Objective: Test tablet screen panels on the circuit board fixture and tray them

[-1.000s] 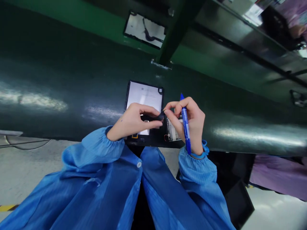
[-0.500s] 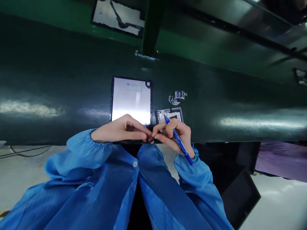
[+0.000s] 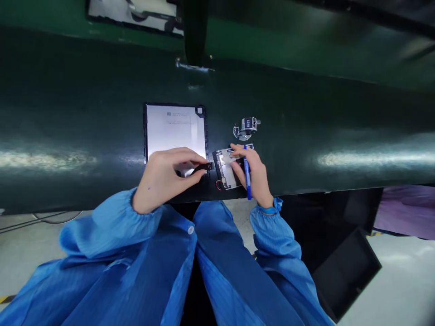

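Hands: 2, person's own: left hand [image 3: 166,181], right hand [image 3: 254,174]. Sleeves [image 3: 275,235]: 2, blue. Coat button [image 3: 190,230]: 1 visible. Pen [image 3: 248,176]: 1, blue, in right hand. Black strip [image 3: 203,168]: 1, in left hand. Tablet panel [image 3: 175,129]: 1. Circuit board [image 3: 226,170]: 1. Red wire [image 3: 219,185]: 1. Tally counter [image 3: 246,128]: 1. Bench [image 3: 68,113]: 1, dark green. Floor cable [image 3: 56,218]: 1. Hazard tape [image 3: 7,299]: 1 strip. Black case [image 3: 346,274]: 1.
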A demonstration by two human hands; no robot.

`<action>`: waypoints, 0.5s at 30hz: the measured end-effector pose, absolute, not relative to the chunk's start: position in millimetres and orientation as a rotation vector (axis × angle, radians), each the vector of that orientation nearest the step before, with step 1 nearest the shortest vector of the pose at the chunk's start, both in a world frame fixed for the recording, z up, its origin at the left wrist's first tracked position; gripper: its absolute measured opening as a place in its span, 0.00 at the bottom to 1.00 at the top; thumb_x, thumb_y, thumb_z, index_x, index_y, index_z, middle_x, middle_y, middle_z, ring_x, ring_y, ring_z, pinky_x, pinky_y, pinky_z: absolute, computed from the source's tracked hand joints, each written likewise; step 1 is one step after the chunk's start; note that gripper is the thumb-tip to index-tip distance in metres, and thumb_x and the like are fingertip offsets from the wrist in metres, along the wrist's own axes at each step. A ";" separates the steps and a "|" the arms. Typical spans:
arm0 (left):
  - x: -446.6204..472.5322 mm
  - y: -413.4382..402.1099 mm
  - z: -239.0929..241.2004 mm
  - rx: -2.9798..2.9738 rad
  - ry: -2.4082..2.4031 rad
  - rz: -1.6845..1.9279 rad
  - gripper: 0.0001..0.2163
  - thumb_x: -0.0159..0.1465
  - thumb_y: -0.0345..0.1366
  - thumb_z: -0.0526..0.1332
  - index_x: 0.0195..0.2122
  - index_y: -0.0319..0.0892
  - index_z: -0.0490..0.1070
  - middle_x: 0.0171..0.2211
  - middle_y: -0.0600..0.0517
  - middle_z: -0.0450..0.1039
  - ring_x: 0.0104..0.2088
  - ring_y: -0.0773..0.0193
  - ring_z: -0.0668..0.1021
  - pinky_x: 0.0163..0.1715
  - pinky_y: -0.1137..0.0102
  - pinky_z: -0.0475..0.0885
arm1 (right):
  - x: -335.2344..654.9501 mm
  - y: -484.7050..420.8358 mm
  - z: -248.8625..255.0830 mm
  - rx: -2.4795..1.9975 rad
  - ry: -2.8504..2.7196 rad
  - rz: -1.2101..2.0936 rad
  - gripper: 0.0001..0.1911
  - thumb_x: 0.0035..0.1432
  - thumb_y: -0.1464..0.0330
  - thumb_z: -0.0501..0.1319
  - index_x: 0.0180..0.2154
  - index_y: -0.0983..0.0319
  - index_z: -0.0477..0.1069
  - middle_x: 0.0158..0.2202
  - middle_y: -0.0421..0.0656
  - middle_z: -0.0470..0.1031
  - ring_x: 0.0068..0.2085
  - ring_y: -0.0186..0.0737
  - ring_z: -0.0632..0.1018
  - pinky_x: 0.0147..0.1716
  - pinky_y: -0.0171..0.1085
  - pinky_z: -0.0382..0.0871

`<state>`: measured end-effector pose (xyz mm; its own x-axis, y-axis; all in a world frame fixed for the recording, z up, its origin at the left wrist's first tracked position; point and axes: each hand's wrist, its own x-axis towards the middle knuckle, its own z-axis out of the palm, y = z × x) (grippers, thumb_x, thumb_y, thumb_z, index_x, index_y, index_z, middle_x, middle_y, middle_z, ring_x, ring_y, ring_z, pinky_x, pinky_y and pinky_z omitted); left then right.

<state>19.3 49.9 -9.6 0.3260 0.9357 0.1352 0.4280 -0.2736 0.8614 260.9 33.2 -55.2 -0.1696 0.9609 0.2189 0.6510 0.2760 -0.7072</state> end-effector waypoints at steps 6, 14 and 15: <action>40.0 38.7 -46.2 2.170 1.338 0.680 0.06 0.63 0.31 0.63 0.38 0.41 0.80 0.37 0.49 0.81 0.35 0.59 0.82 0.36 0.67 0.78 | 243.4 18.3 -67.5 -1.570 -1.787 0.631 0.07 0.69 0.65 0.55 0.46 0.54 0.69 0.59 0.43 0.76 0.62 0.44 0.73 0.69 0.56 0.54; 48.5 40.7 -52.8 2.315 1.357 0.672 0.07 0.64 0.30 0.61 0.37 0.40 0.80 0.37 0.48 0.81 0.35 0.58 0.82 0.34 0.67 0.77 | 237.5 14.4 -68.3 -1.588 -1.703 0.615 0.07 0.69 0.65 0.55 0.46 0.53 0.69 0.58 0.41 0.76 0.62 0.43 0.74 0.70 0.54 0.53; 48.9 40.8 -52.4 2.329 1.361 0.662 0.07 0.65 0.30 0.61 0.37 0.41 0.80 0.36 0.48 0.80 0.35 0.58 0.81 0.34 0.66 0.77 | 237.7 14.6 -68.6 -1.589 -1.707 0.617 0.07 0.70 0.65 0.55 0.46 0.53 0.69 0.58 0.41 0.76 0.62 0.43 0.74 0.70 0.55 0.54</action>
